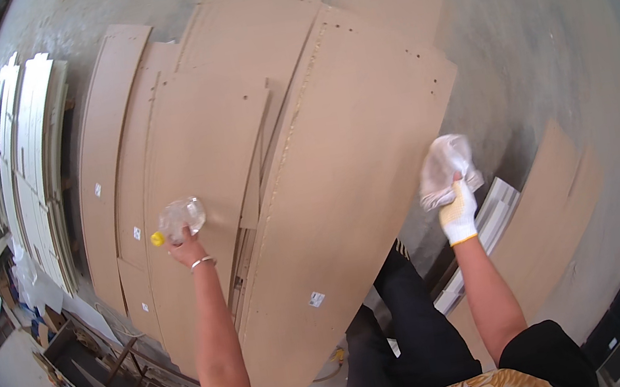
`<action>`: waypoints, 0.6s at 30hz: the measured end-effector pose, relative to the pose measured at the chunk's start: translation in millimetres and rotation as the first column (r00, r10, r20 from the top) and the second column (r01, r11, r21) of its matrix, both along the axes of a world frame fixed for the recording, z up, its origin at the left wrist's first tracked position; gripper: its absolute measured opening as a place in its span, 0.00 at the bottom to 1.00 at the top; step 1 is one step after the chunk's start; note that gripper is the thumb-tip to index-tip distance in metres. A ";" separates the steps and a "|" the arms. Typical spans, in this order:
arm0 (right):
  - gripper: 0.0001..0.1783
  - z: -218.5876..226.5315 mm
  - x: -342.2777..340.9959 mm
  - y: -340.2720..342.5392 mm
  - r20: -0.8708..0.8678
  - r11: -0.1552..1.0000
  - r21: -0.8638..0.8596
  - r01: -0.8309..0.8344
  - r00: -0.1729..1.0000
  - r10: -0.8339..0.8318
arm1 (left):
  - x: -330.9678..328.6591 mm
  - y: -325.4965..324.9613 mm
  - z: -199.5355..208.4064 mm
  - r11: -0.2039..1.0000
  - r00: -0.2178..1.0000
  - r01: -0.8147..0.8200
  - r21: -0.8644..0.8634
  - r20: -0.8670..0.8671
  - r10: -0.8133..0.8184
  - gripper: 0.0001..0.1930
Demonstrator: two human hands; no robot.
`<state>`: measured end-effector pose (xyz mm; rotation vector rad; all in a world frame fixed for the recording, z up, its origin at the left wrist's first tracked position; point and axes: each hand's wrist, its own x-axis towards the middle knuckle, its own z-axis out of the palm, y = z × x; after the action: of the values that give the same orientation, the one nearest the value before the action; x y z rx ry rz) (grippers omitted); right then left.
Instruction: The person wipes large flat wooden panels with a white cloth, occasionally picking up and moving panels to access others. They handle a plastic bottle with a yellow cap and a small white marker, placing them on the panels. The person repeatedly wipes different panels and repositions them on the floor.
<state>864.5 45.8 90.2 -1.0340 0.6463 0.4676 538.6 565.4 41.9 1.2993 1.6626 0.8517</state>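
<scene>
My bare left hand (188,248), with a bracelet at the wrist, is wrapped round a clear plastic bottle (182,217) with a yellow cap. The bottle is tilted, its cap toward the left, over the brown boards. On the right, my right hand (459,213) wears a white knitted glove and grips a bunched white cloth (447,166) beyond the board's right edge. Below both hands lies a wide brown board (349,131), with small holes near its far end and a small white label near its close end. Some of my left fingers are hidden by the bottle.
More brown boards (210,112) overlap to the left, with a gap between panels. Long white strips (39,154) are stacked at the far left. By my legs lie white and grey strips (489,215) and another brown panel (548,230). A dark metal frame (144,370) stands at lower left.
</scene>
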 end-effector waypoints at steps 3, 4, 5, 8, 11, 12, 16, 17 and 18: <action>0.17 -17.7 14.2 -8.7 0.106 0.719 -0.683 -0.131 0.956 0.274 | 9.9 -3.2 6.0 0.997 0.998 0.065 -0.052 0.004 -0.065 0.33; 0.21 -22.4 1.9 -1.5 0.137 0.406 -0.905 -0.130 0.813 0.565 | 11.5 -18.5 10.5 0.995 0.991 0.083 -0.057 -0.098 -0.088 0.34; 0.27 -26.4 -13.1 7.8 0.343 0.472 -0.882 -0.018 0.663 0.665 | 17.7 -43.6 8.8 0.994 0.932 0.030 -0.104 -0.356 -0.065 0.36; 0.44 -39.1 -65.5 37.9 -0.088 -0.049 -0.972 -0.229 0.166 0.982 | 42.9 -140.6 2.7 0.953 0.763 0.261 -0.153 -0.572 -0.301 0.38; 0.29 -53.4 -59.5 61.5 0.002 0.013 -0.999 -0.043 0.251 0.968 | 89.5 -195.5 -16.4 0.649 0.422 0.758 -0.063 -0.712 -0.562 0.37; 0.30 -60.7 -33.1 67.1 -0.023 -0.019 -1.000 -0.014 0.306 0.952 | 106.4 -206.2 -28.3 0.606 0.377 0.794 -0.060 -0.733 -0.566 0.37; 0.39 -90.9 135.8 87.8 0.292 0.114 -0.914 0.390 0.435 0.852 | 130.5 -217.3 -43.3 0.544 0.322 0.839 0.034 -0.836 -0.444 0.40; 0.39 -98.7 175.3 90.5 0.235 0.051 -0.937 0.346 0.516 0.824 | 128.9 -216.0 -43.2 0.569 0.276 0.821 -0.053 -0.836 -0.475 0.40; 0.38 -104.8 211.1 93.7 0.249 0.034 -0.932 0.360 0.571 0.782 | 128.0 -215.0 -44.9 0.567 0.268 0.822 -0.055 -0.841 -0.471 0.40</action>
<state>1075.6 139.5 -14.6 -2.6432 -0.2916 -0.3744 666.5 350.4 -3.0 2.7348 1.2256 -0.0199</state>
